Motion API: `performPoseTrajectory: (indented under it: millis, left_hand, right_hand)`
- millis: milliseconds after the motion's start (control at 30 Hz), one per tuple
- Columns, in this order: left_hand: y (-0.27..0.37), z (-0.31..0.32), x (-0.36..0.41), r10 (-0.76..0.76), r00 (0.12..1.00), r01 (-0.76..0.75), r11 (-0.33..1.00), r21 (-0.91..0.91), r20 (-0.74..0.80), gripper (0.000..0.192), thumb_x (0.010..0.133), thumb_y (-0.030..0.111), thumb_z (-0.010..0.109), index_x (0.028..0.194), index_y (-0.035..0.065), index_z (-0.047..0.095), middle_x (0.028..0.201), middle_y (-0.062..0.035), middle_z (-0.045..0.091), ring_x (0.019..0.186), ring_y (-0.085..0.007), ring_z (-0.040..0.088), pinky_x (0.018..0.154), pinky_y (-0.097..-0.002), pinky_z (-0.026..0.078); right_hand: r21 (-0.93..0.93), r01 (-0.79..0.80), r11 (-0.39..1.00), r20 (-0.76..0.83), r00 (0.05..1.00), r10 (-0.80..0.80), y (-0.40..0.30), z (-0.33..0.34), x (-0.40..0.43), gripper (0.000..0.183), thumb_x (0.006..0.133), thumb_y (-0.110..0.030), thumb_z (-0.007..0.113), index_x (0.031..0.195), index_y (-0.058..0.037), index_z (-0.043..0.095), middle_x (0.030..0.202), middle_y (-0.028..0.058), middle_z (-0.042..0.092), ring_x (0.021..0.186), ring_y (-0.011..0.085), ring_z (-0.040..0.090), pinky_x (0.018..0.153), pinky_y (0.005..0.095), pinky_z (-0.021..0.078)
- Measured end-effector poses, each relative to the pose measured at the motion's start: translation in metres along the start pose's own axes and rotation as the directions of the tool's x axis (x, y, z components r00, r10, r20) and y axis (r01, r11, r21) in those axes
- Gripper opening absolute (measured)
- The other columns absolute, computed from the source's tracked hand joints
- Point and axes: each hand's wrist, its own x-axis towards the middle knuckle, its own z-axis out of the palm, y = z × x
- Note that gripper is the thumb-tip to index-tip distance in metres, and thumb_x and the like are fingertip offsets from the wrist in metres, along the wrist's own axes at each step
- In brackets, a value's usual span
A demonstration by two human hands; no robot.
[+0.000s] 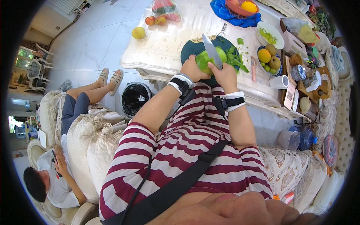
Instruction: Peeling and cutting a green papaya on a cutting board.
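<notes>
My left hand (193,70) grips a large green fruit or vegetable (203,61) from its left side and holds it above a round dark green cutting board (189,49). In my right hand (225,75) is a knife (209,47); its broad blade points away from me and lies against the green skin. The knife's handle is hidden by my fingers. Green peelings (233,57) are heaped at the board's right side, and some lie on the table. Right of them rests a peeler with a pink handle (253,73).
On the pale table (157,46) stand a fruit bowl (277,73), a white bowl of grapes (278,38), a red basket (239,9) and a white cup (278,82). A lined bin (136,98) is below left. Another person (60,174) sits at left with a phone.
</notes>
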Motion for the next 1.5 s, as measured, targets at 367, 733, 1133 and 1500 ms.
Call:
performPoseTrajectory:
  millis: [367, 733, 1133, 1500]
  left_hand:
    - [0.005, 0.001, -0.002, -0.056, 0.998, 0.056, 0.998, 0.007, -0.021, 0.101, 0.048, 0.04, 0.092, 0.12, -0.0113, 0.043, 0.107, -0.0283, 0.064, 0.099, -0.038, 0.065, 0.087, -0.0379, 0.053]
    - [0.011, -0.001, -0.001, -0.073, 0.997, 0.074, 0.996, 0.042, -0.017, 0.097, 0.049, 0.039, 0.092, 0.116, -0.0101, 0.044, 0.105, -0.0281, 0.064, 0.099, -0.039, 0.065, 0.087, -0.0389, 0.054]
    - [0.013, 0.004, -0.004, -0.108, 0.993, 0.109, 0.994, 0.021, -0.049, 0.097, 0.049, 0.041, 0.092, 0.114, -0.0116, 0.043, 0.104, -0.029, 0.064, 0.098, -0.0386, 0.065, 0.085, -0.0381, 0.054]
    - [0.012, -0.004, 0.002, -0.127, 0.991, 0.123, 0.989, 0.088, 0.038, 0.1, 0.05, 0.047, 0.09, 0.117, -0.0111, 0.045, 0.107, -0.0271, 0.065, 0.1, -0.0369, 0.065, 0.088, -0.0359, 0.053]
  right_hand:
    - [-0.096, 0.044, 0.994, -0.044, 0.998, -0.048, -0.01, -0.008, -0.003, 0.061, 0.081, -0.059, 0.062, 0.08, 0.0017, 0.067, 0.08, 0.0236, 0.067, 0.078, 0.0406, 0.066, 0.07, 0.047, 0.0514]
    - [-0.003, 0.073, 0.997, -0.009, 0.997, -0.073, 0.006, 0.003, 0.01, 0.068, 0.082, -0.06, 0.06, 0.08, 0.008, 0.066, 0.081, 0.0301, 0.065, 0.08, 0.0447, 0.065, 0.075, 0.048, 0.0509]
    - [0.044, 0.01, 0.999, 0.043, 0.999, -0.012, -0.004, -0.005, 0.006, 0.067, 0.084, -0.058, 0.057, 0.083, 0.008, 0.069, 0.084, 0.0301, 0.066, 0.083, 0.0449, 0.065, 0.077, 0.0478, 0.051]
    - [-0.264, 0.153, 0.952, -0.068, 0.982, -0.177, -0.003, -0.02, 0.001, 0.051, 0.085, -0.053, 0.06, 0.077, -0.0028, 0.067, 0.075, 0.0192, 0.068, 0.074, 0.0374, 0.067, 0.067, 0.0462, 0.0522]
